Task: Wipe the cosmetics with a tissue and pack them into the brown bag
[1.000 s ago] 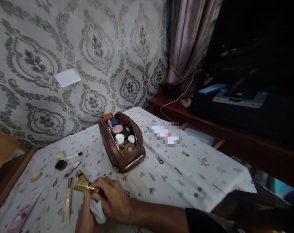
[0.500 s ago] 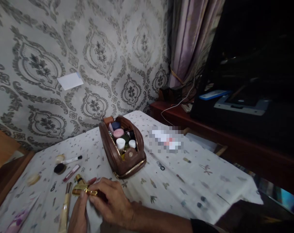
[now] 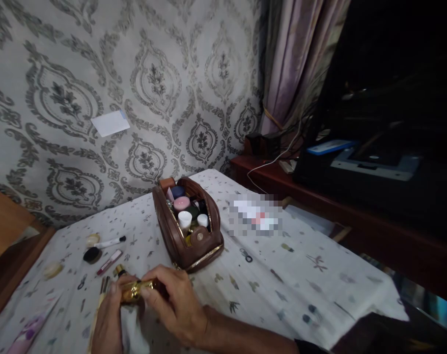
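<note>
Near the table's front edge, a shiny gold tube (image 3: 132, 291) lies sideways between my two hands. My left hand (image 3: 108, 317) is closed on its left end, and the fingers of my right hand (image 3: 179, 305) grip its right end. Some whitish cloth shows below the tube. Just behind my left hand stands a small gold-capped item (image 3: 119, 270). Brushes with pale handles (image 3: 101, 295) lie partly hidden by my left hand. Beyond my hands sits an open brown bag (image 3: 188, 226), with jars and white-capped containers inside.
On the left of the patterned tablecloth (image 3: 267, 285) lie a white brush (image 3: 109, 242), a black round lid (image 3: 92, 254), a lip gloss tube (image 3: 109, 262) and a pink-purple packet (image 3: 30, 334). A blurred item (image 3: 256, 215) lies right of the bag. A dark screen (image 3: 385, 98) stands at the right.
My left hand has moved up around the gold tube and now covers more of its left end. The tube has shifted slightly to the right. The view has shifted a little.
</note>
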Tool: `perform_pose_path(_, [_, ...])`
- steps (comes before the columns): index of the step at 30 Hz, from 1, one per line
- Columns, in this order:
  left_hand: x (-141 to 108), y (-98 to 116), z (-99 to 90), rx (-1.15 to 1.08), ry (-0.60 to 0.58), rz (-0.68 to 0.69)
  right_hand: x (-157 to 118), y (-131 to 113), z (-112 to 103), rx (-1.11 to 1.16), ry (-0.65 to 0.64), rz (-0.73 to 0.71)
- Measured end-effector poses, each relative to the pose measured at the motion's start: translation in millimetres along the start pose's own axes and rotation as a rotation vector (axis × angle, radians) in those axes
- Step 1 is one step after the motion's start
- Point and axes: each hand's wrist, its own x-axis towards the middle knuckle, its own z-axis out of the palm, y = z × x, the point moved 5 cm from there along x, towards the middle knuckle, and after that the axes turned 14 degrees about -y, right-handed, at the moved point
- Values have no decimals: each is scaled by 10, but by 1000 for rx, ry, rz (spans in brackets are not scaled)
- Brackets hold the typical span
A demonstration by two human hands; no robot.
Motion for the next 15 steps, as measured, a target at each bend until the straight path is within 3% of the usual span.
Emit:
perform_pose_path(4, [-10,195,44,148,20,-34,31,-201,-306,60,53,17])
perform_pose_path(8, [162,613,245,210,-140,126,48,-363,-865,71,212,-12])
perform_pose_path(10, [256,892,419,355,-246,311,71,-368,-1166,83,316,-11])
perform_pose_path(12, [274,1187,630,590,-309,635,114,-339,-1412,46,364,2])
perform_pose_path(15, [257,1395,929,957,-336,952,190,-268,-1660,-57,357,34])
